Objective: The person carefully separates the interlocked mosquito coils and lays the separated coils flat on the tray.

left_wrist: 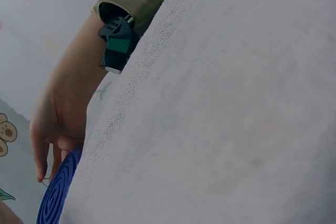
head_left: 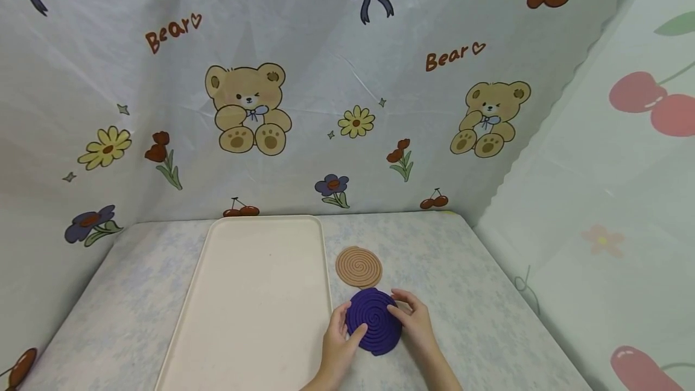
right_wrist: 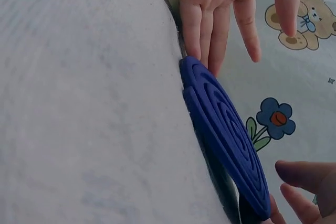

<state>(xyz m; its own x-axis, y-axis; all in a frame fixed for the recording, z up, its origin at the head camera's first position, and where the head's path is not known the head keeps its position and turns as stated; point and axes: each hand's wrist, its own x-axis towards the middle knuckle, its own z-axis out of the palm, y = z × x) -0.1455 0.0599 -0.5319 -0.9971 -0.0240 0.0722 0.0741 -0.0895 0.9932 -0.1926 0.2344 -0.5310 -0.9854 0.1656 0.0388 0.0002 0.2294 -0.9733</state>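
Observation:
A dark blue round mat (head_left: 374, 324) with raised spiral ridges lies between the two hands, right of the tray. At its left edge is the left hand (head_left: 340, 343), whose straight fingers touch the rim while its thumb stands over the ridges. The right hand (head_left: 417, 321) is at the right edge. In the right wrist view the blue mat (right_wrist: 231, 135) tilts, a gap showing beneath its near end, and right fingertips meet that rim with the thumb apart. The left wrist view shows the right hand (left_wrist: 58, 119) beside the mat (left_wrist: 58, 192), partly hidden by pale cloth.
A tan round spiral mat (head_left: 359, 267) lies just beyond the blue one. To the left, a large cream tray (head_left: 244, 306) with a raised rim spans much of the marbled tabletop (head_left: 467, 306). Bear-printed cloth (head_left: 304, 35) hangs behind the table.

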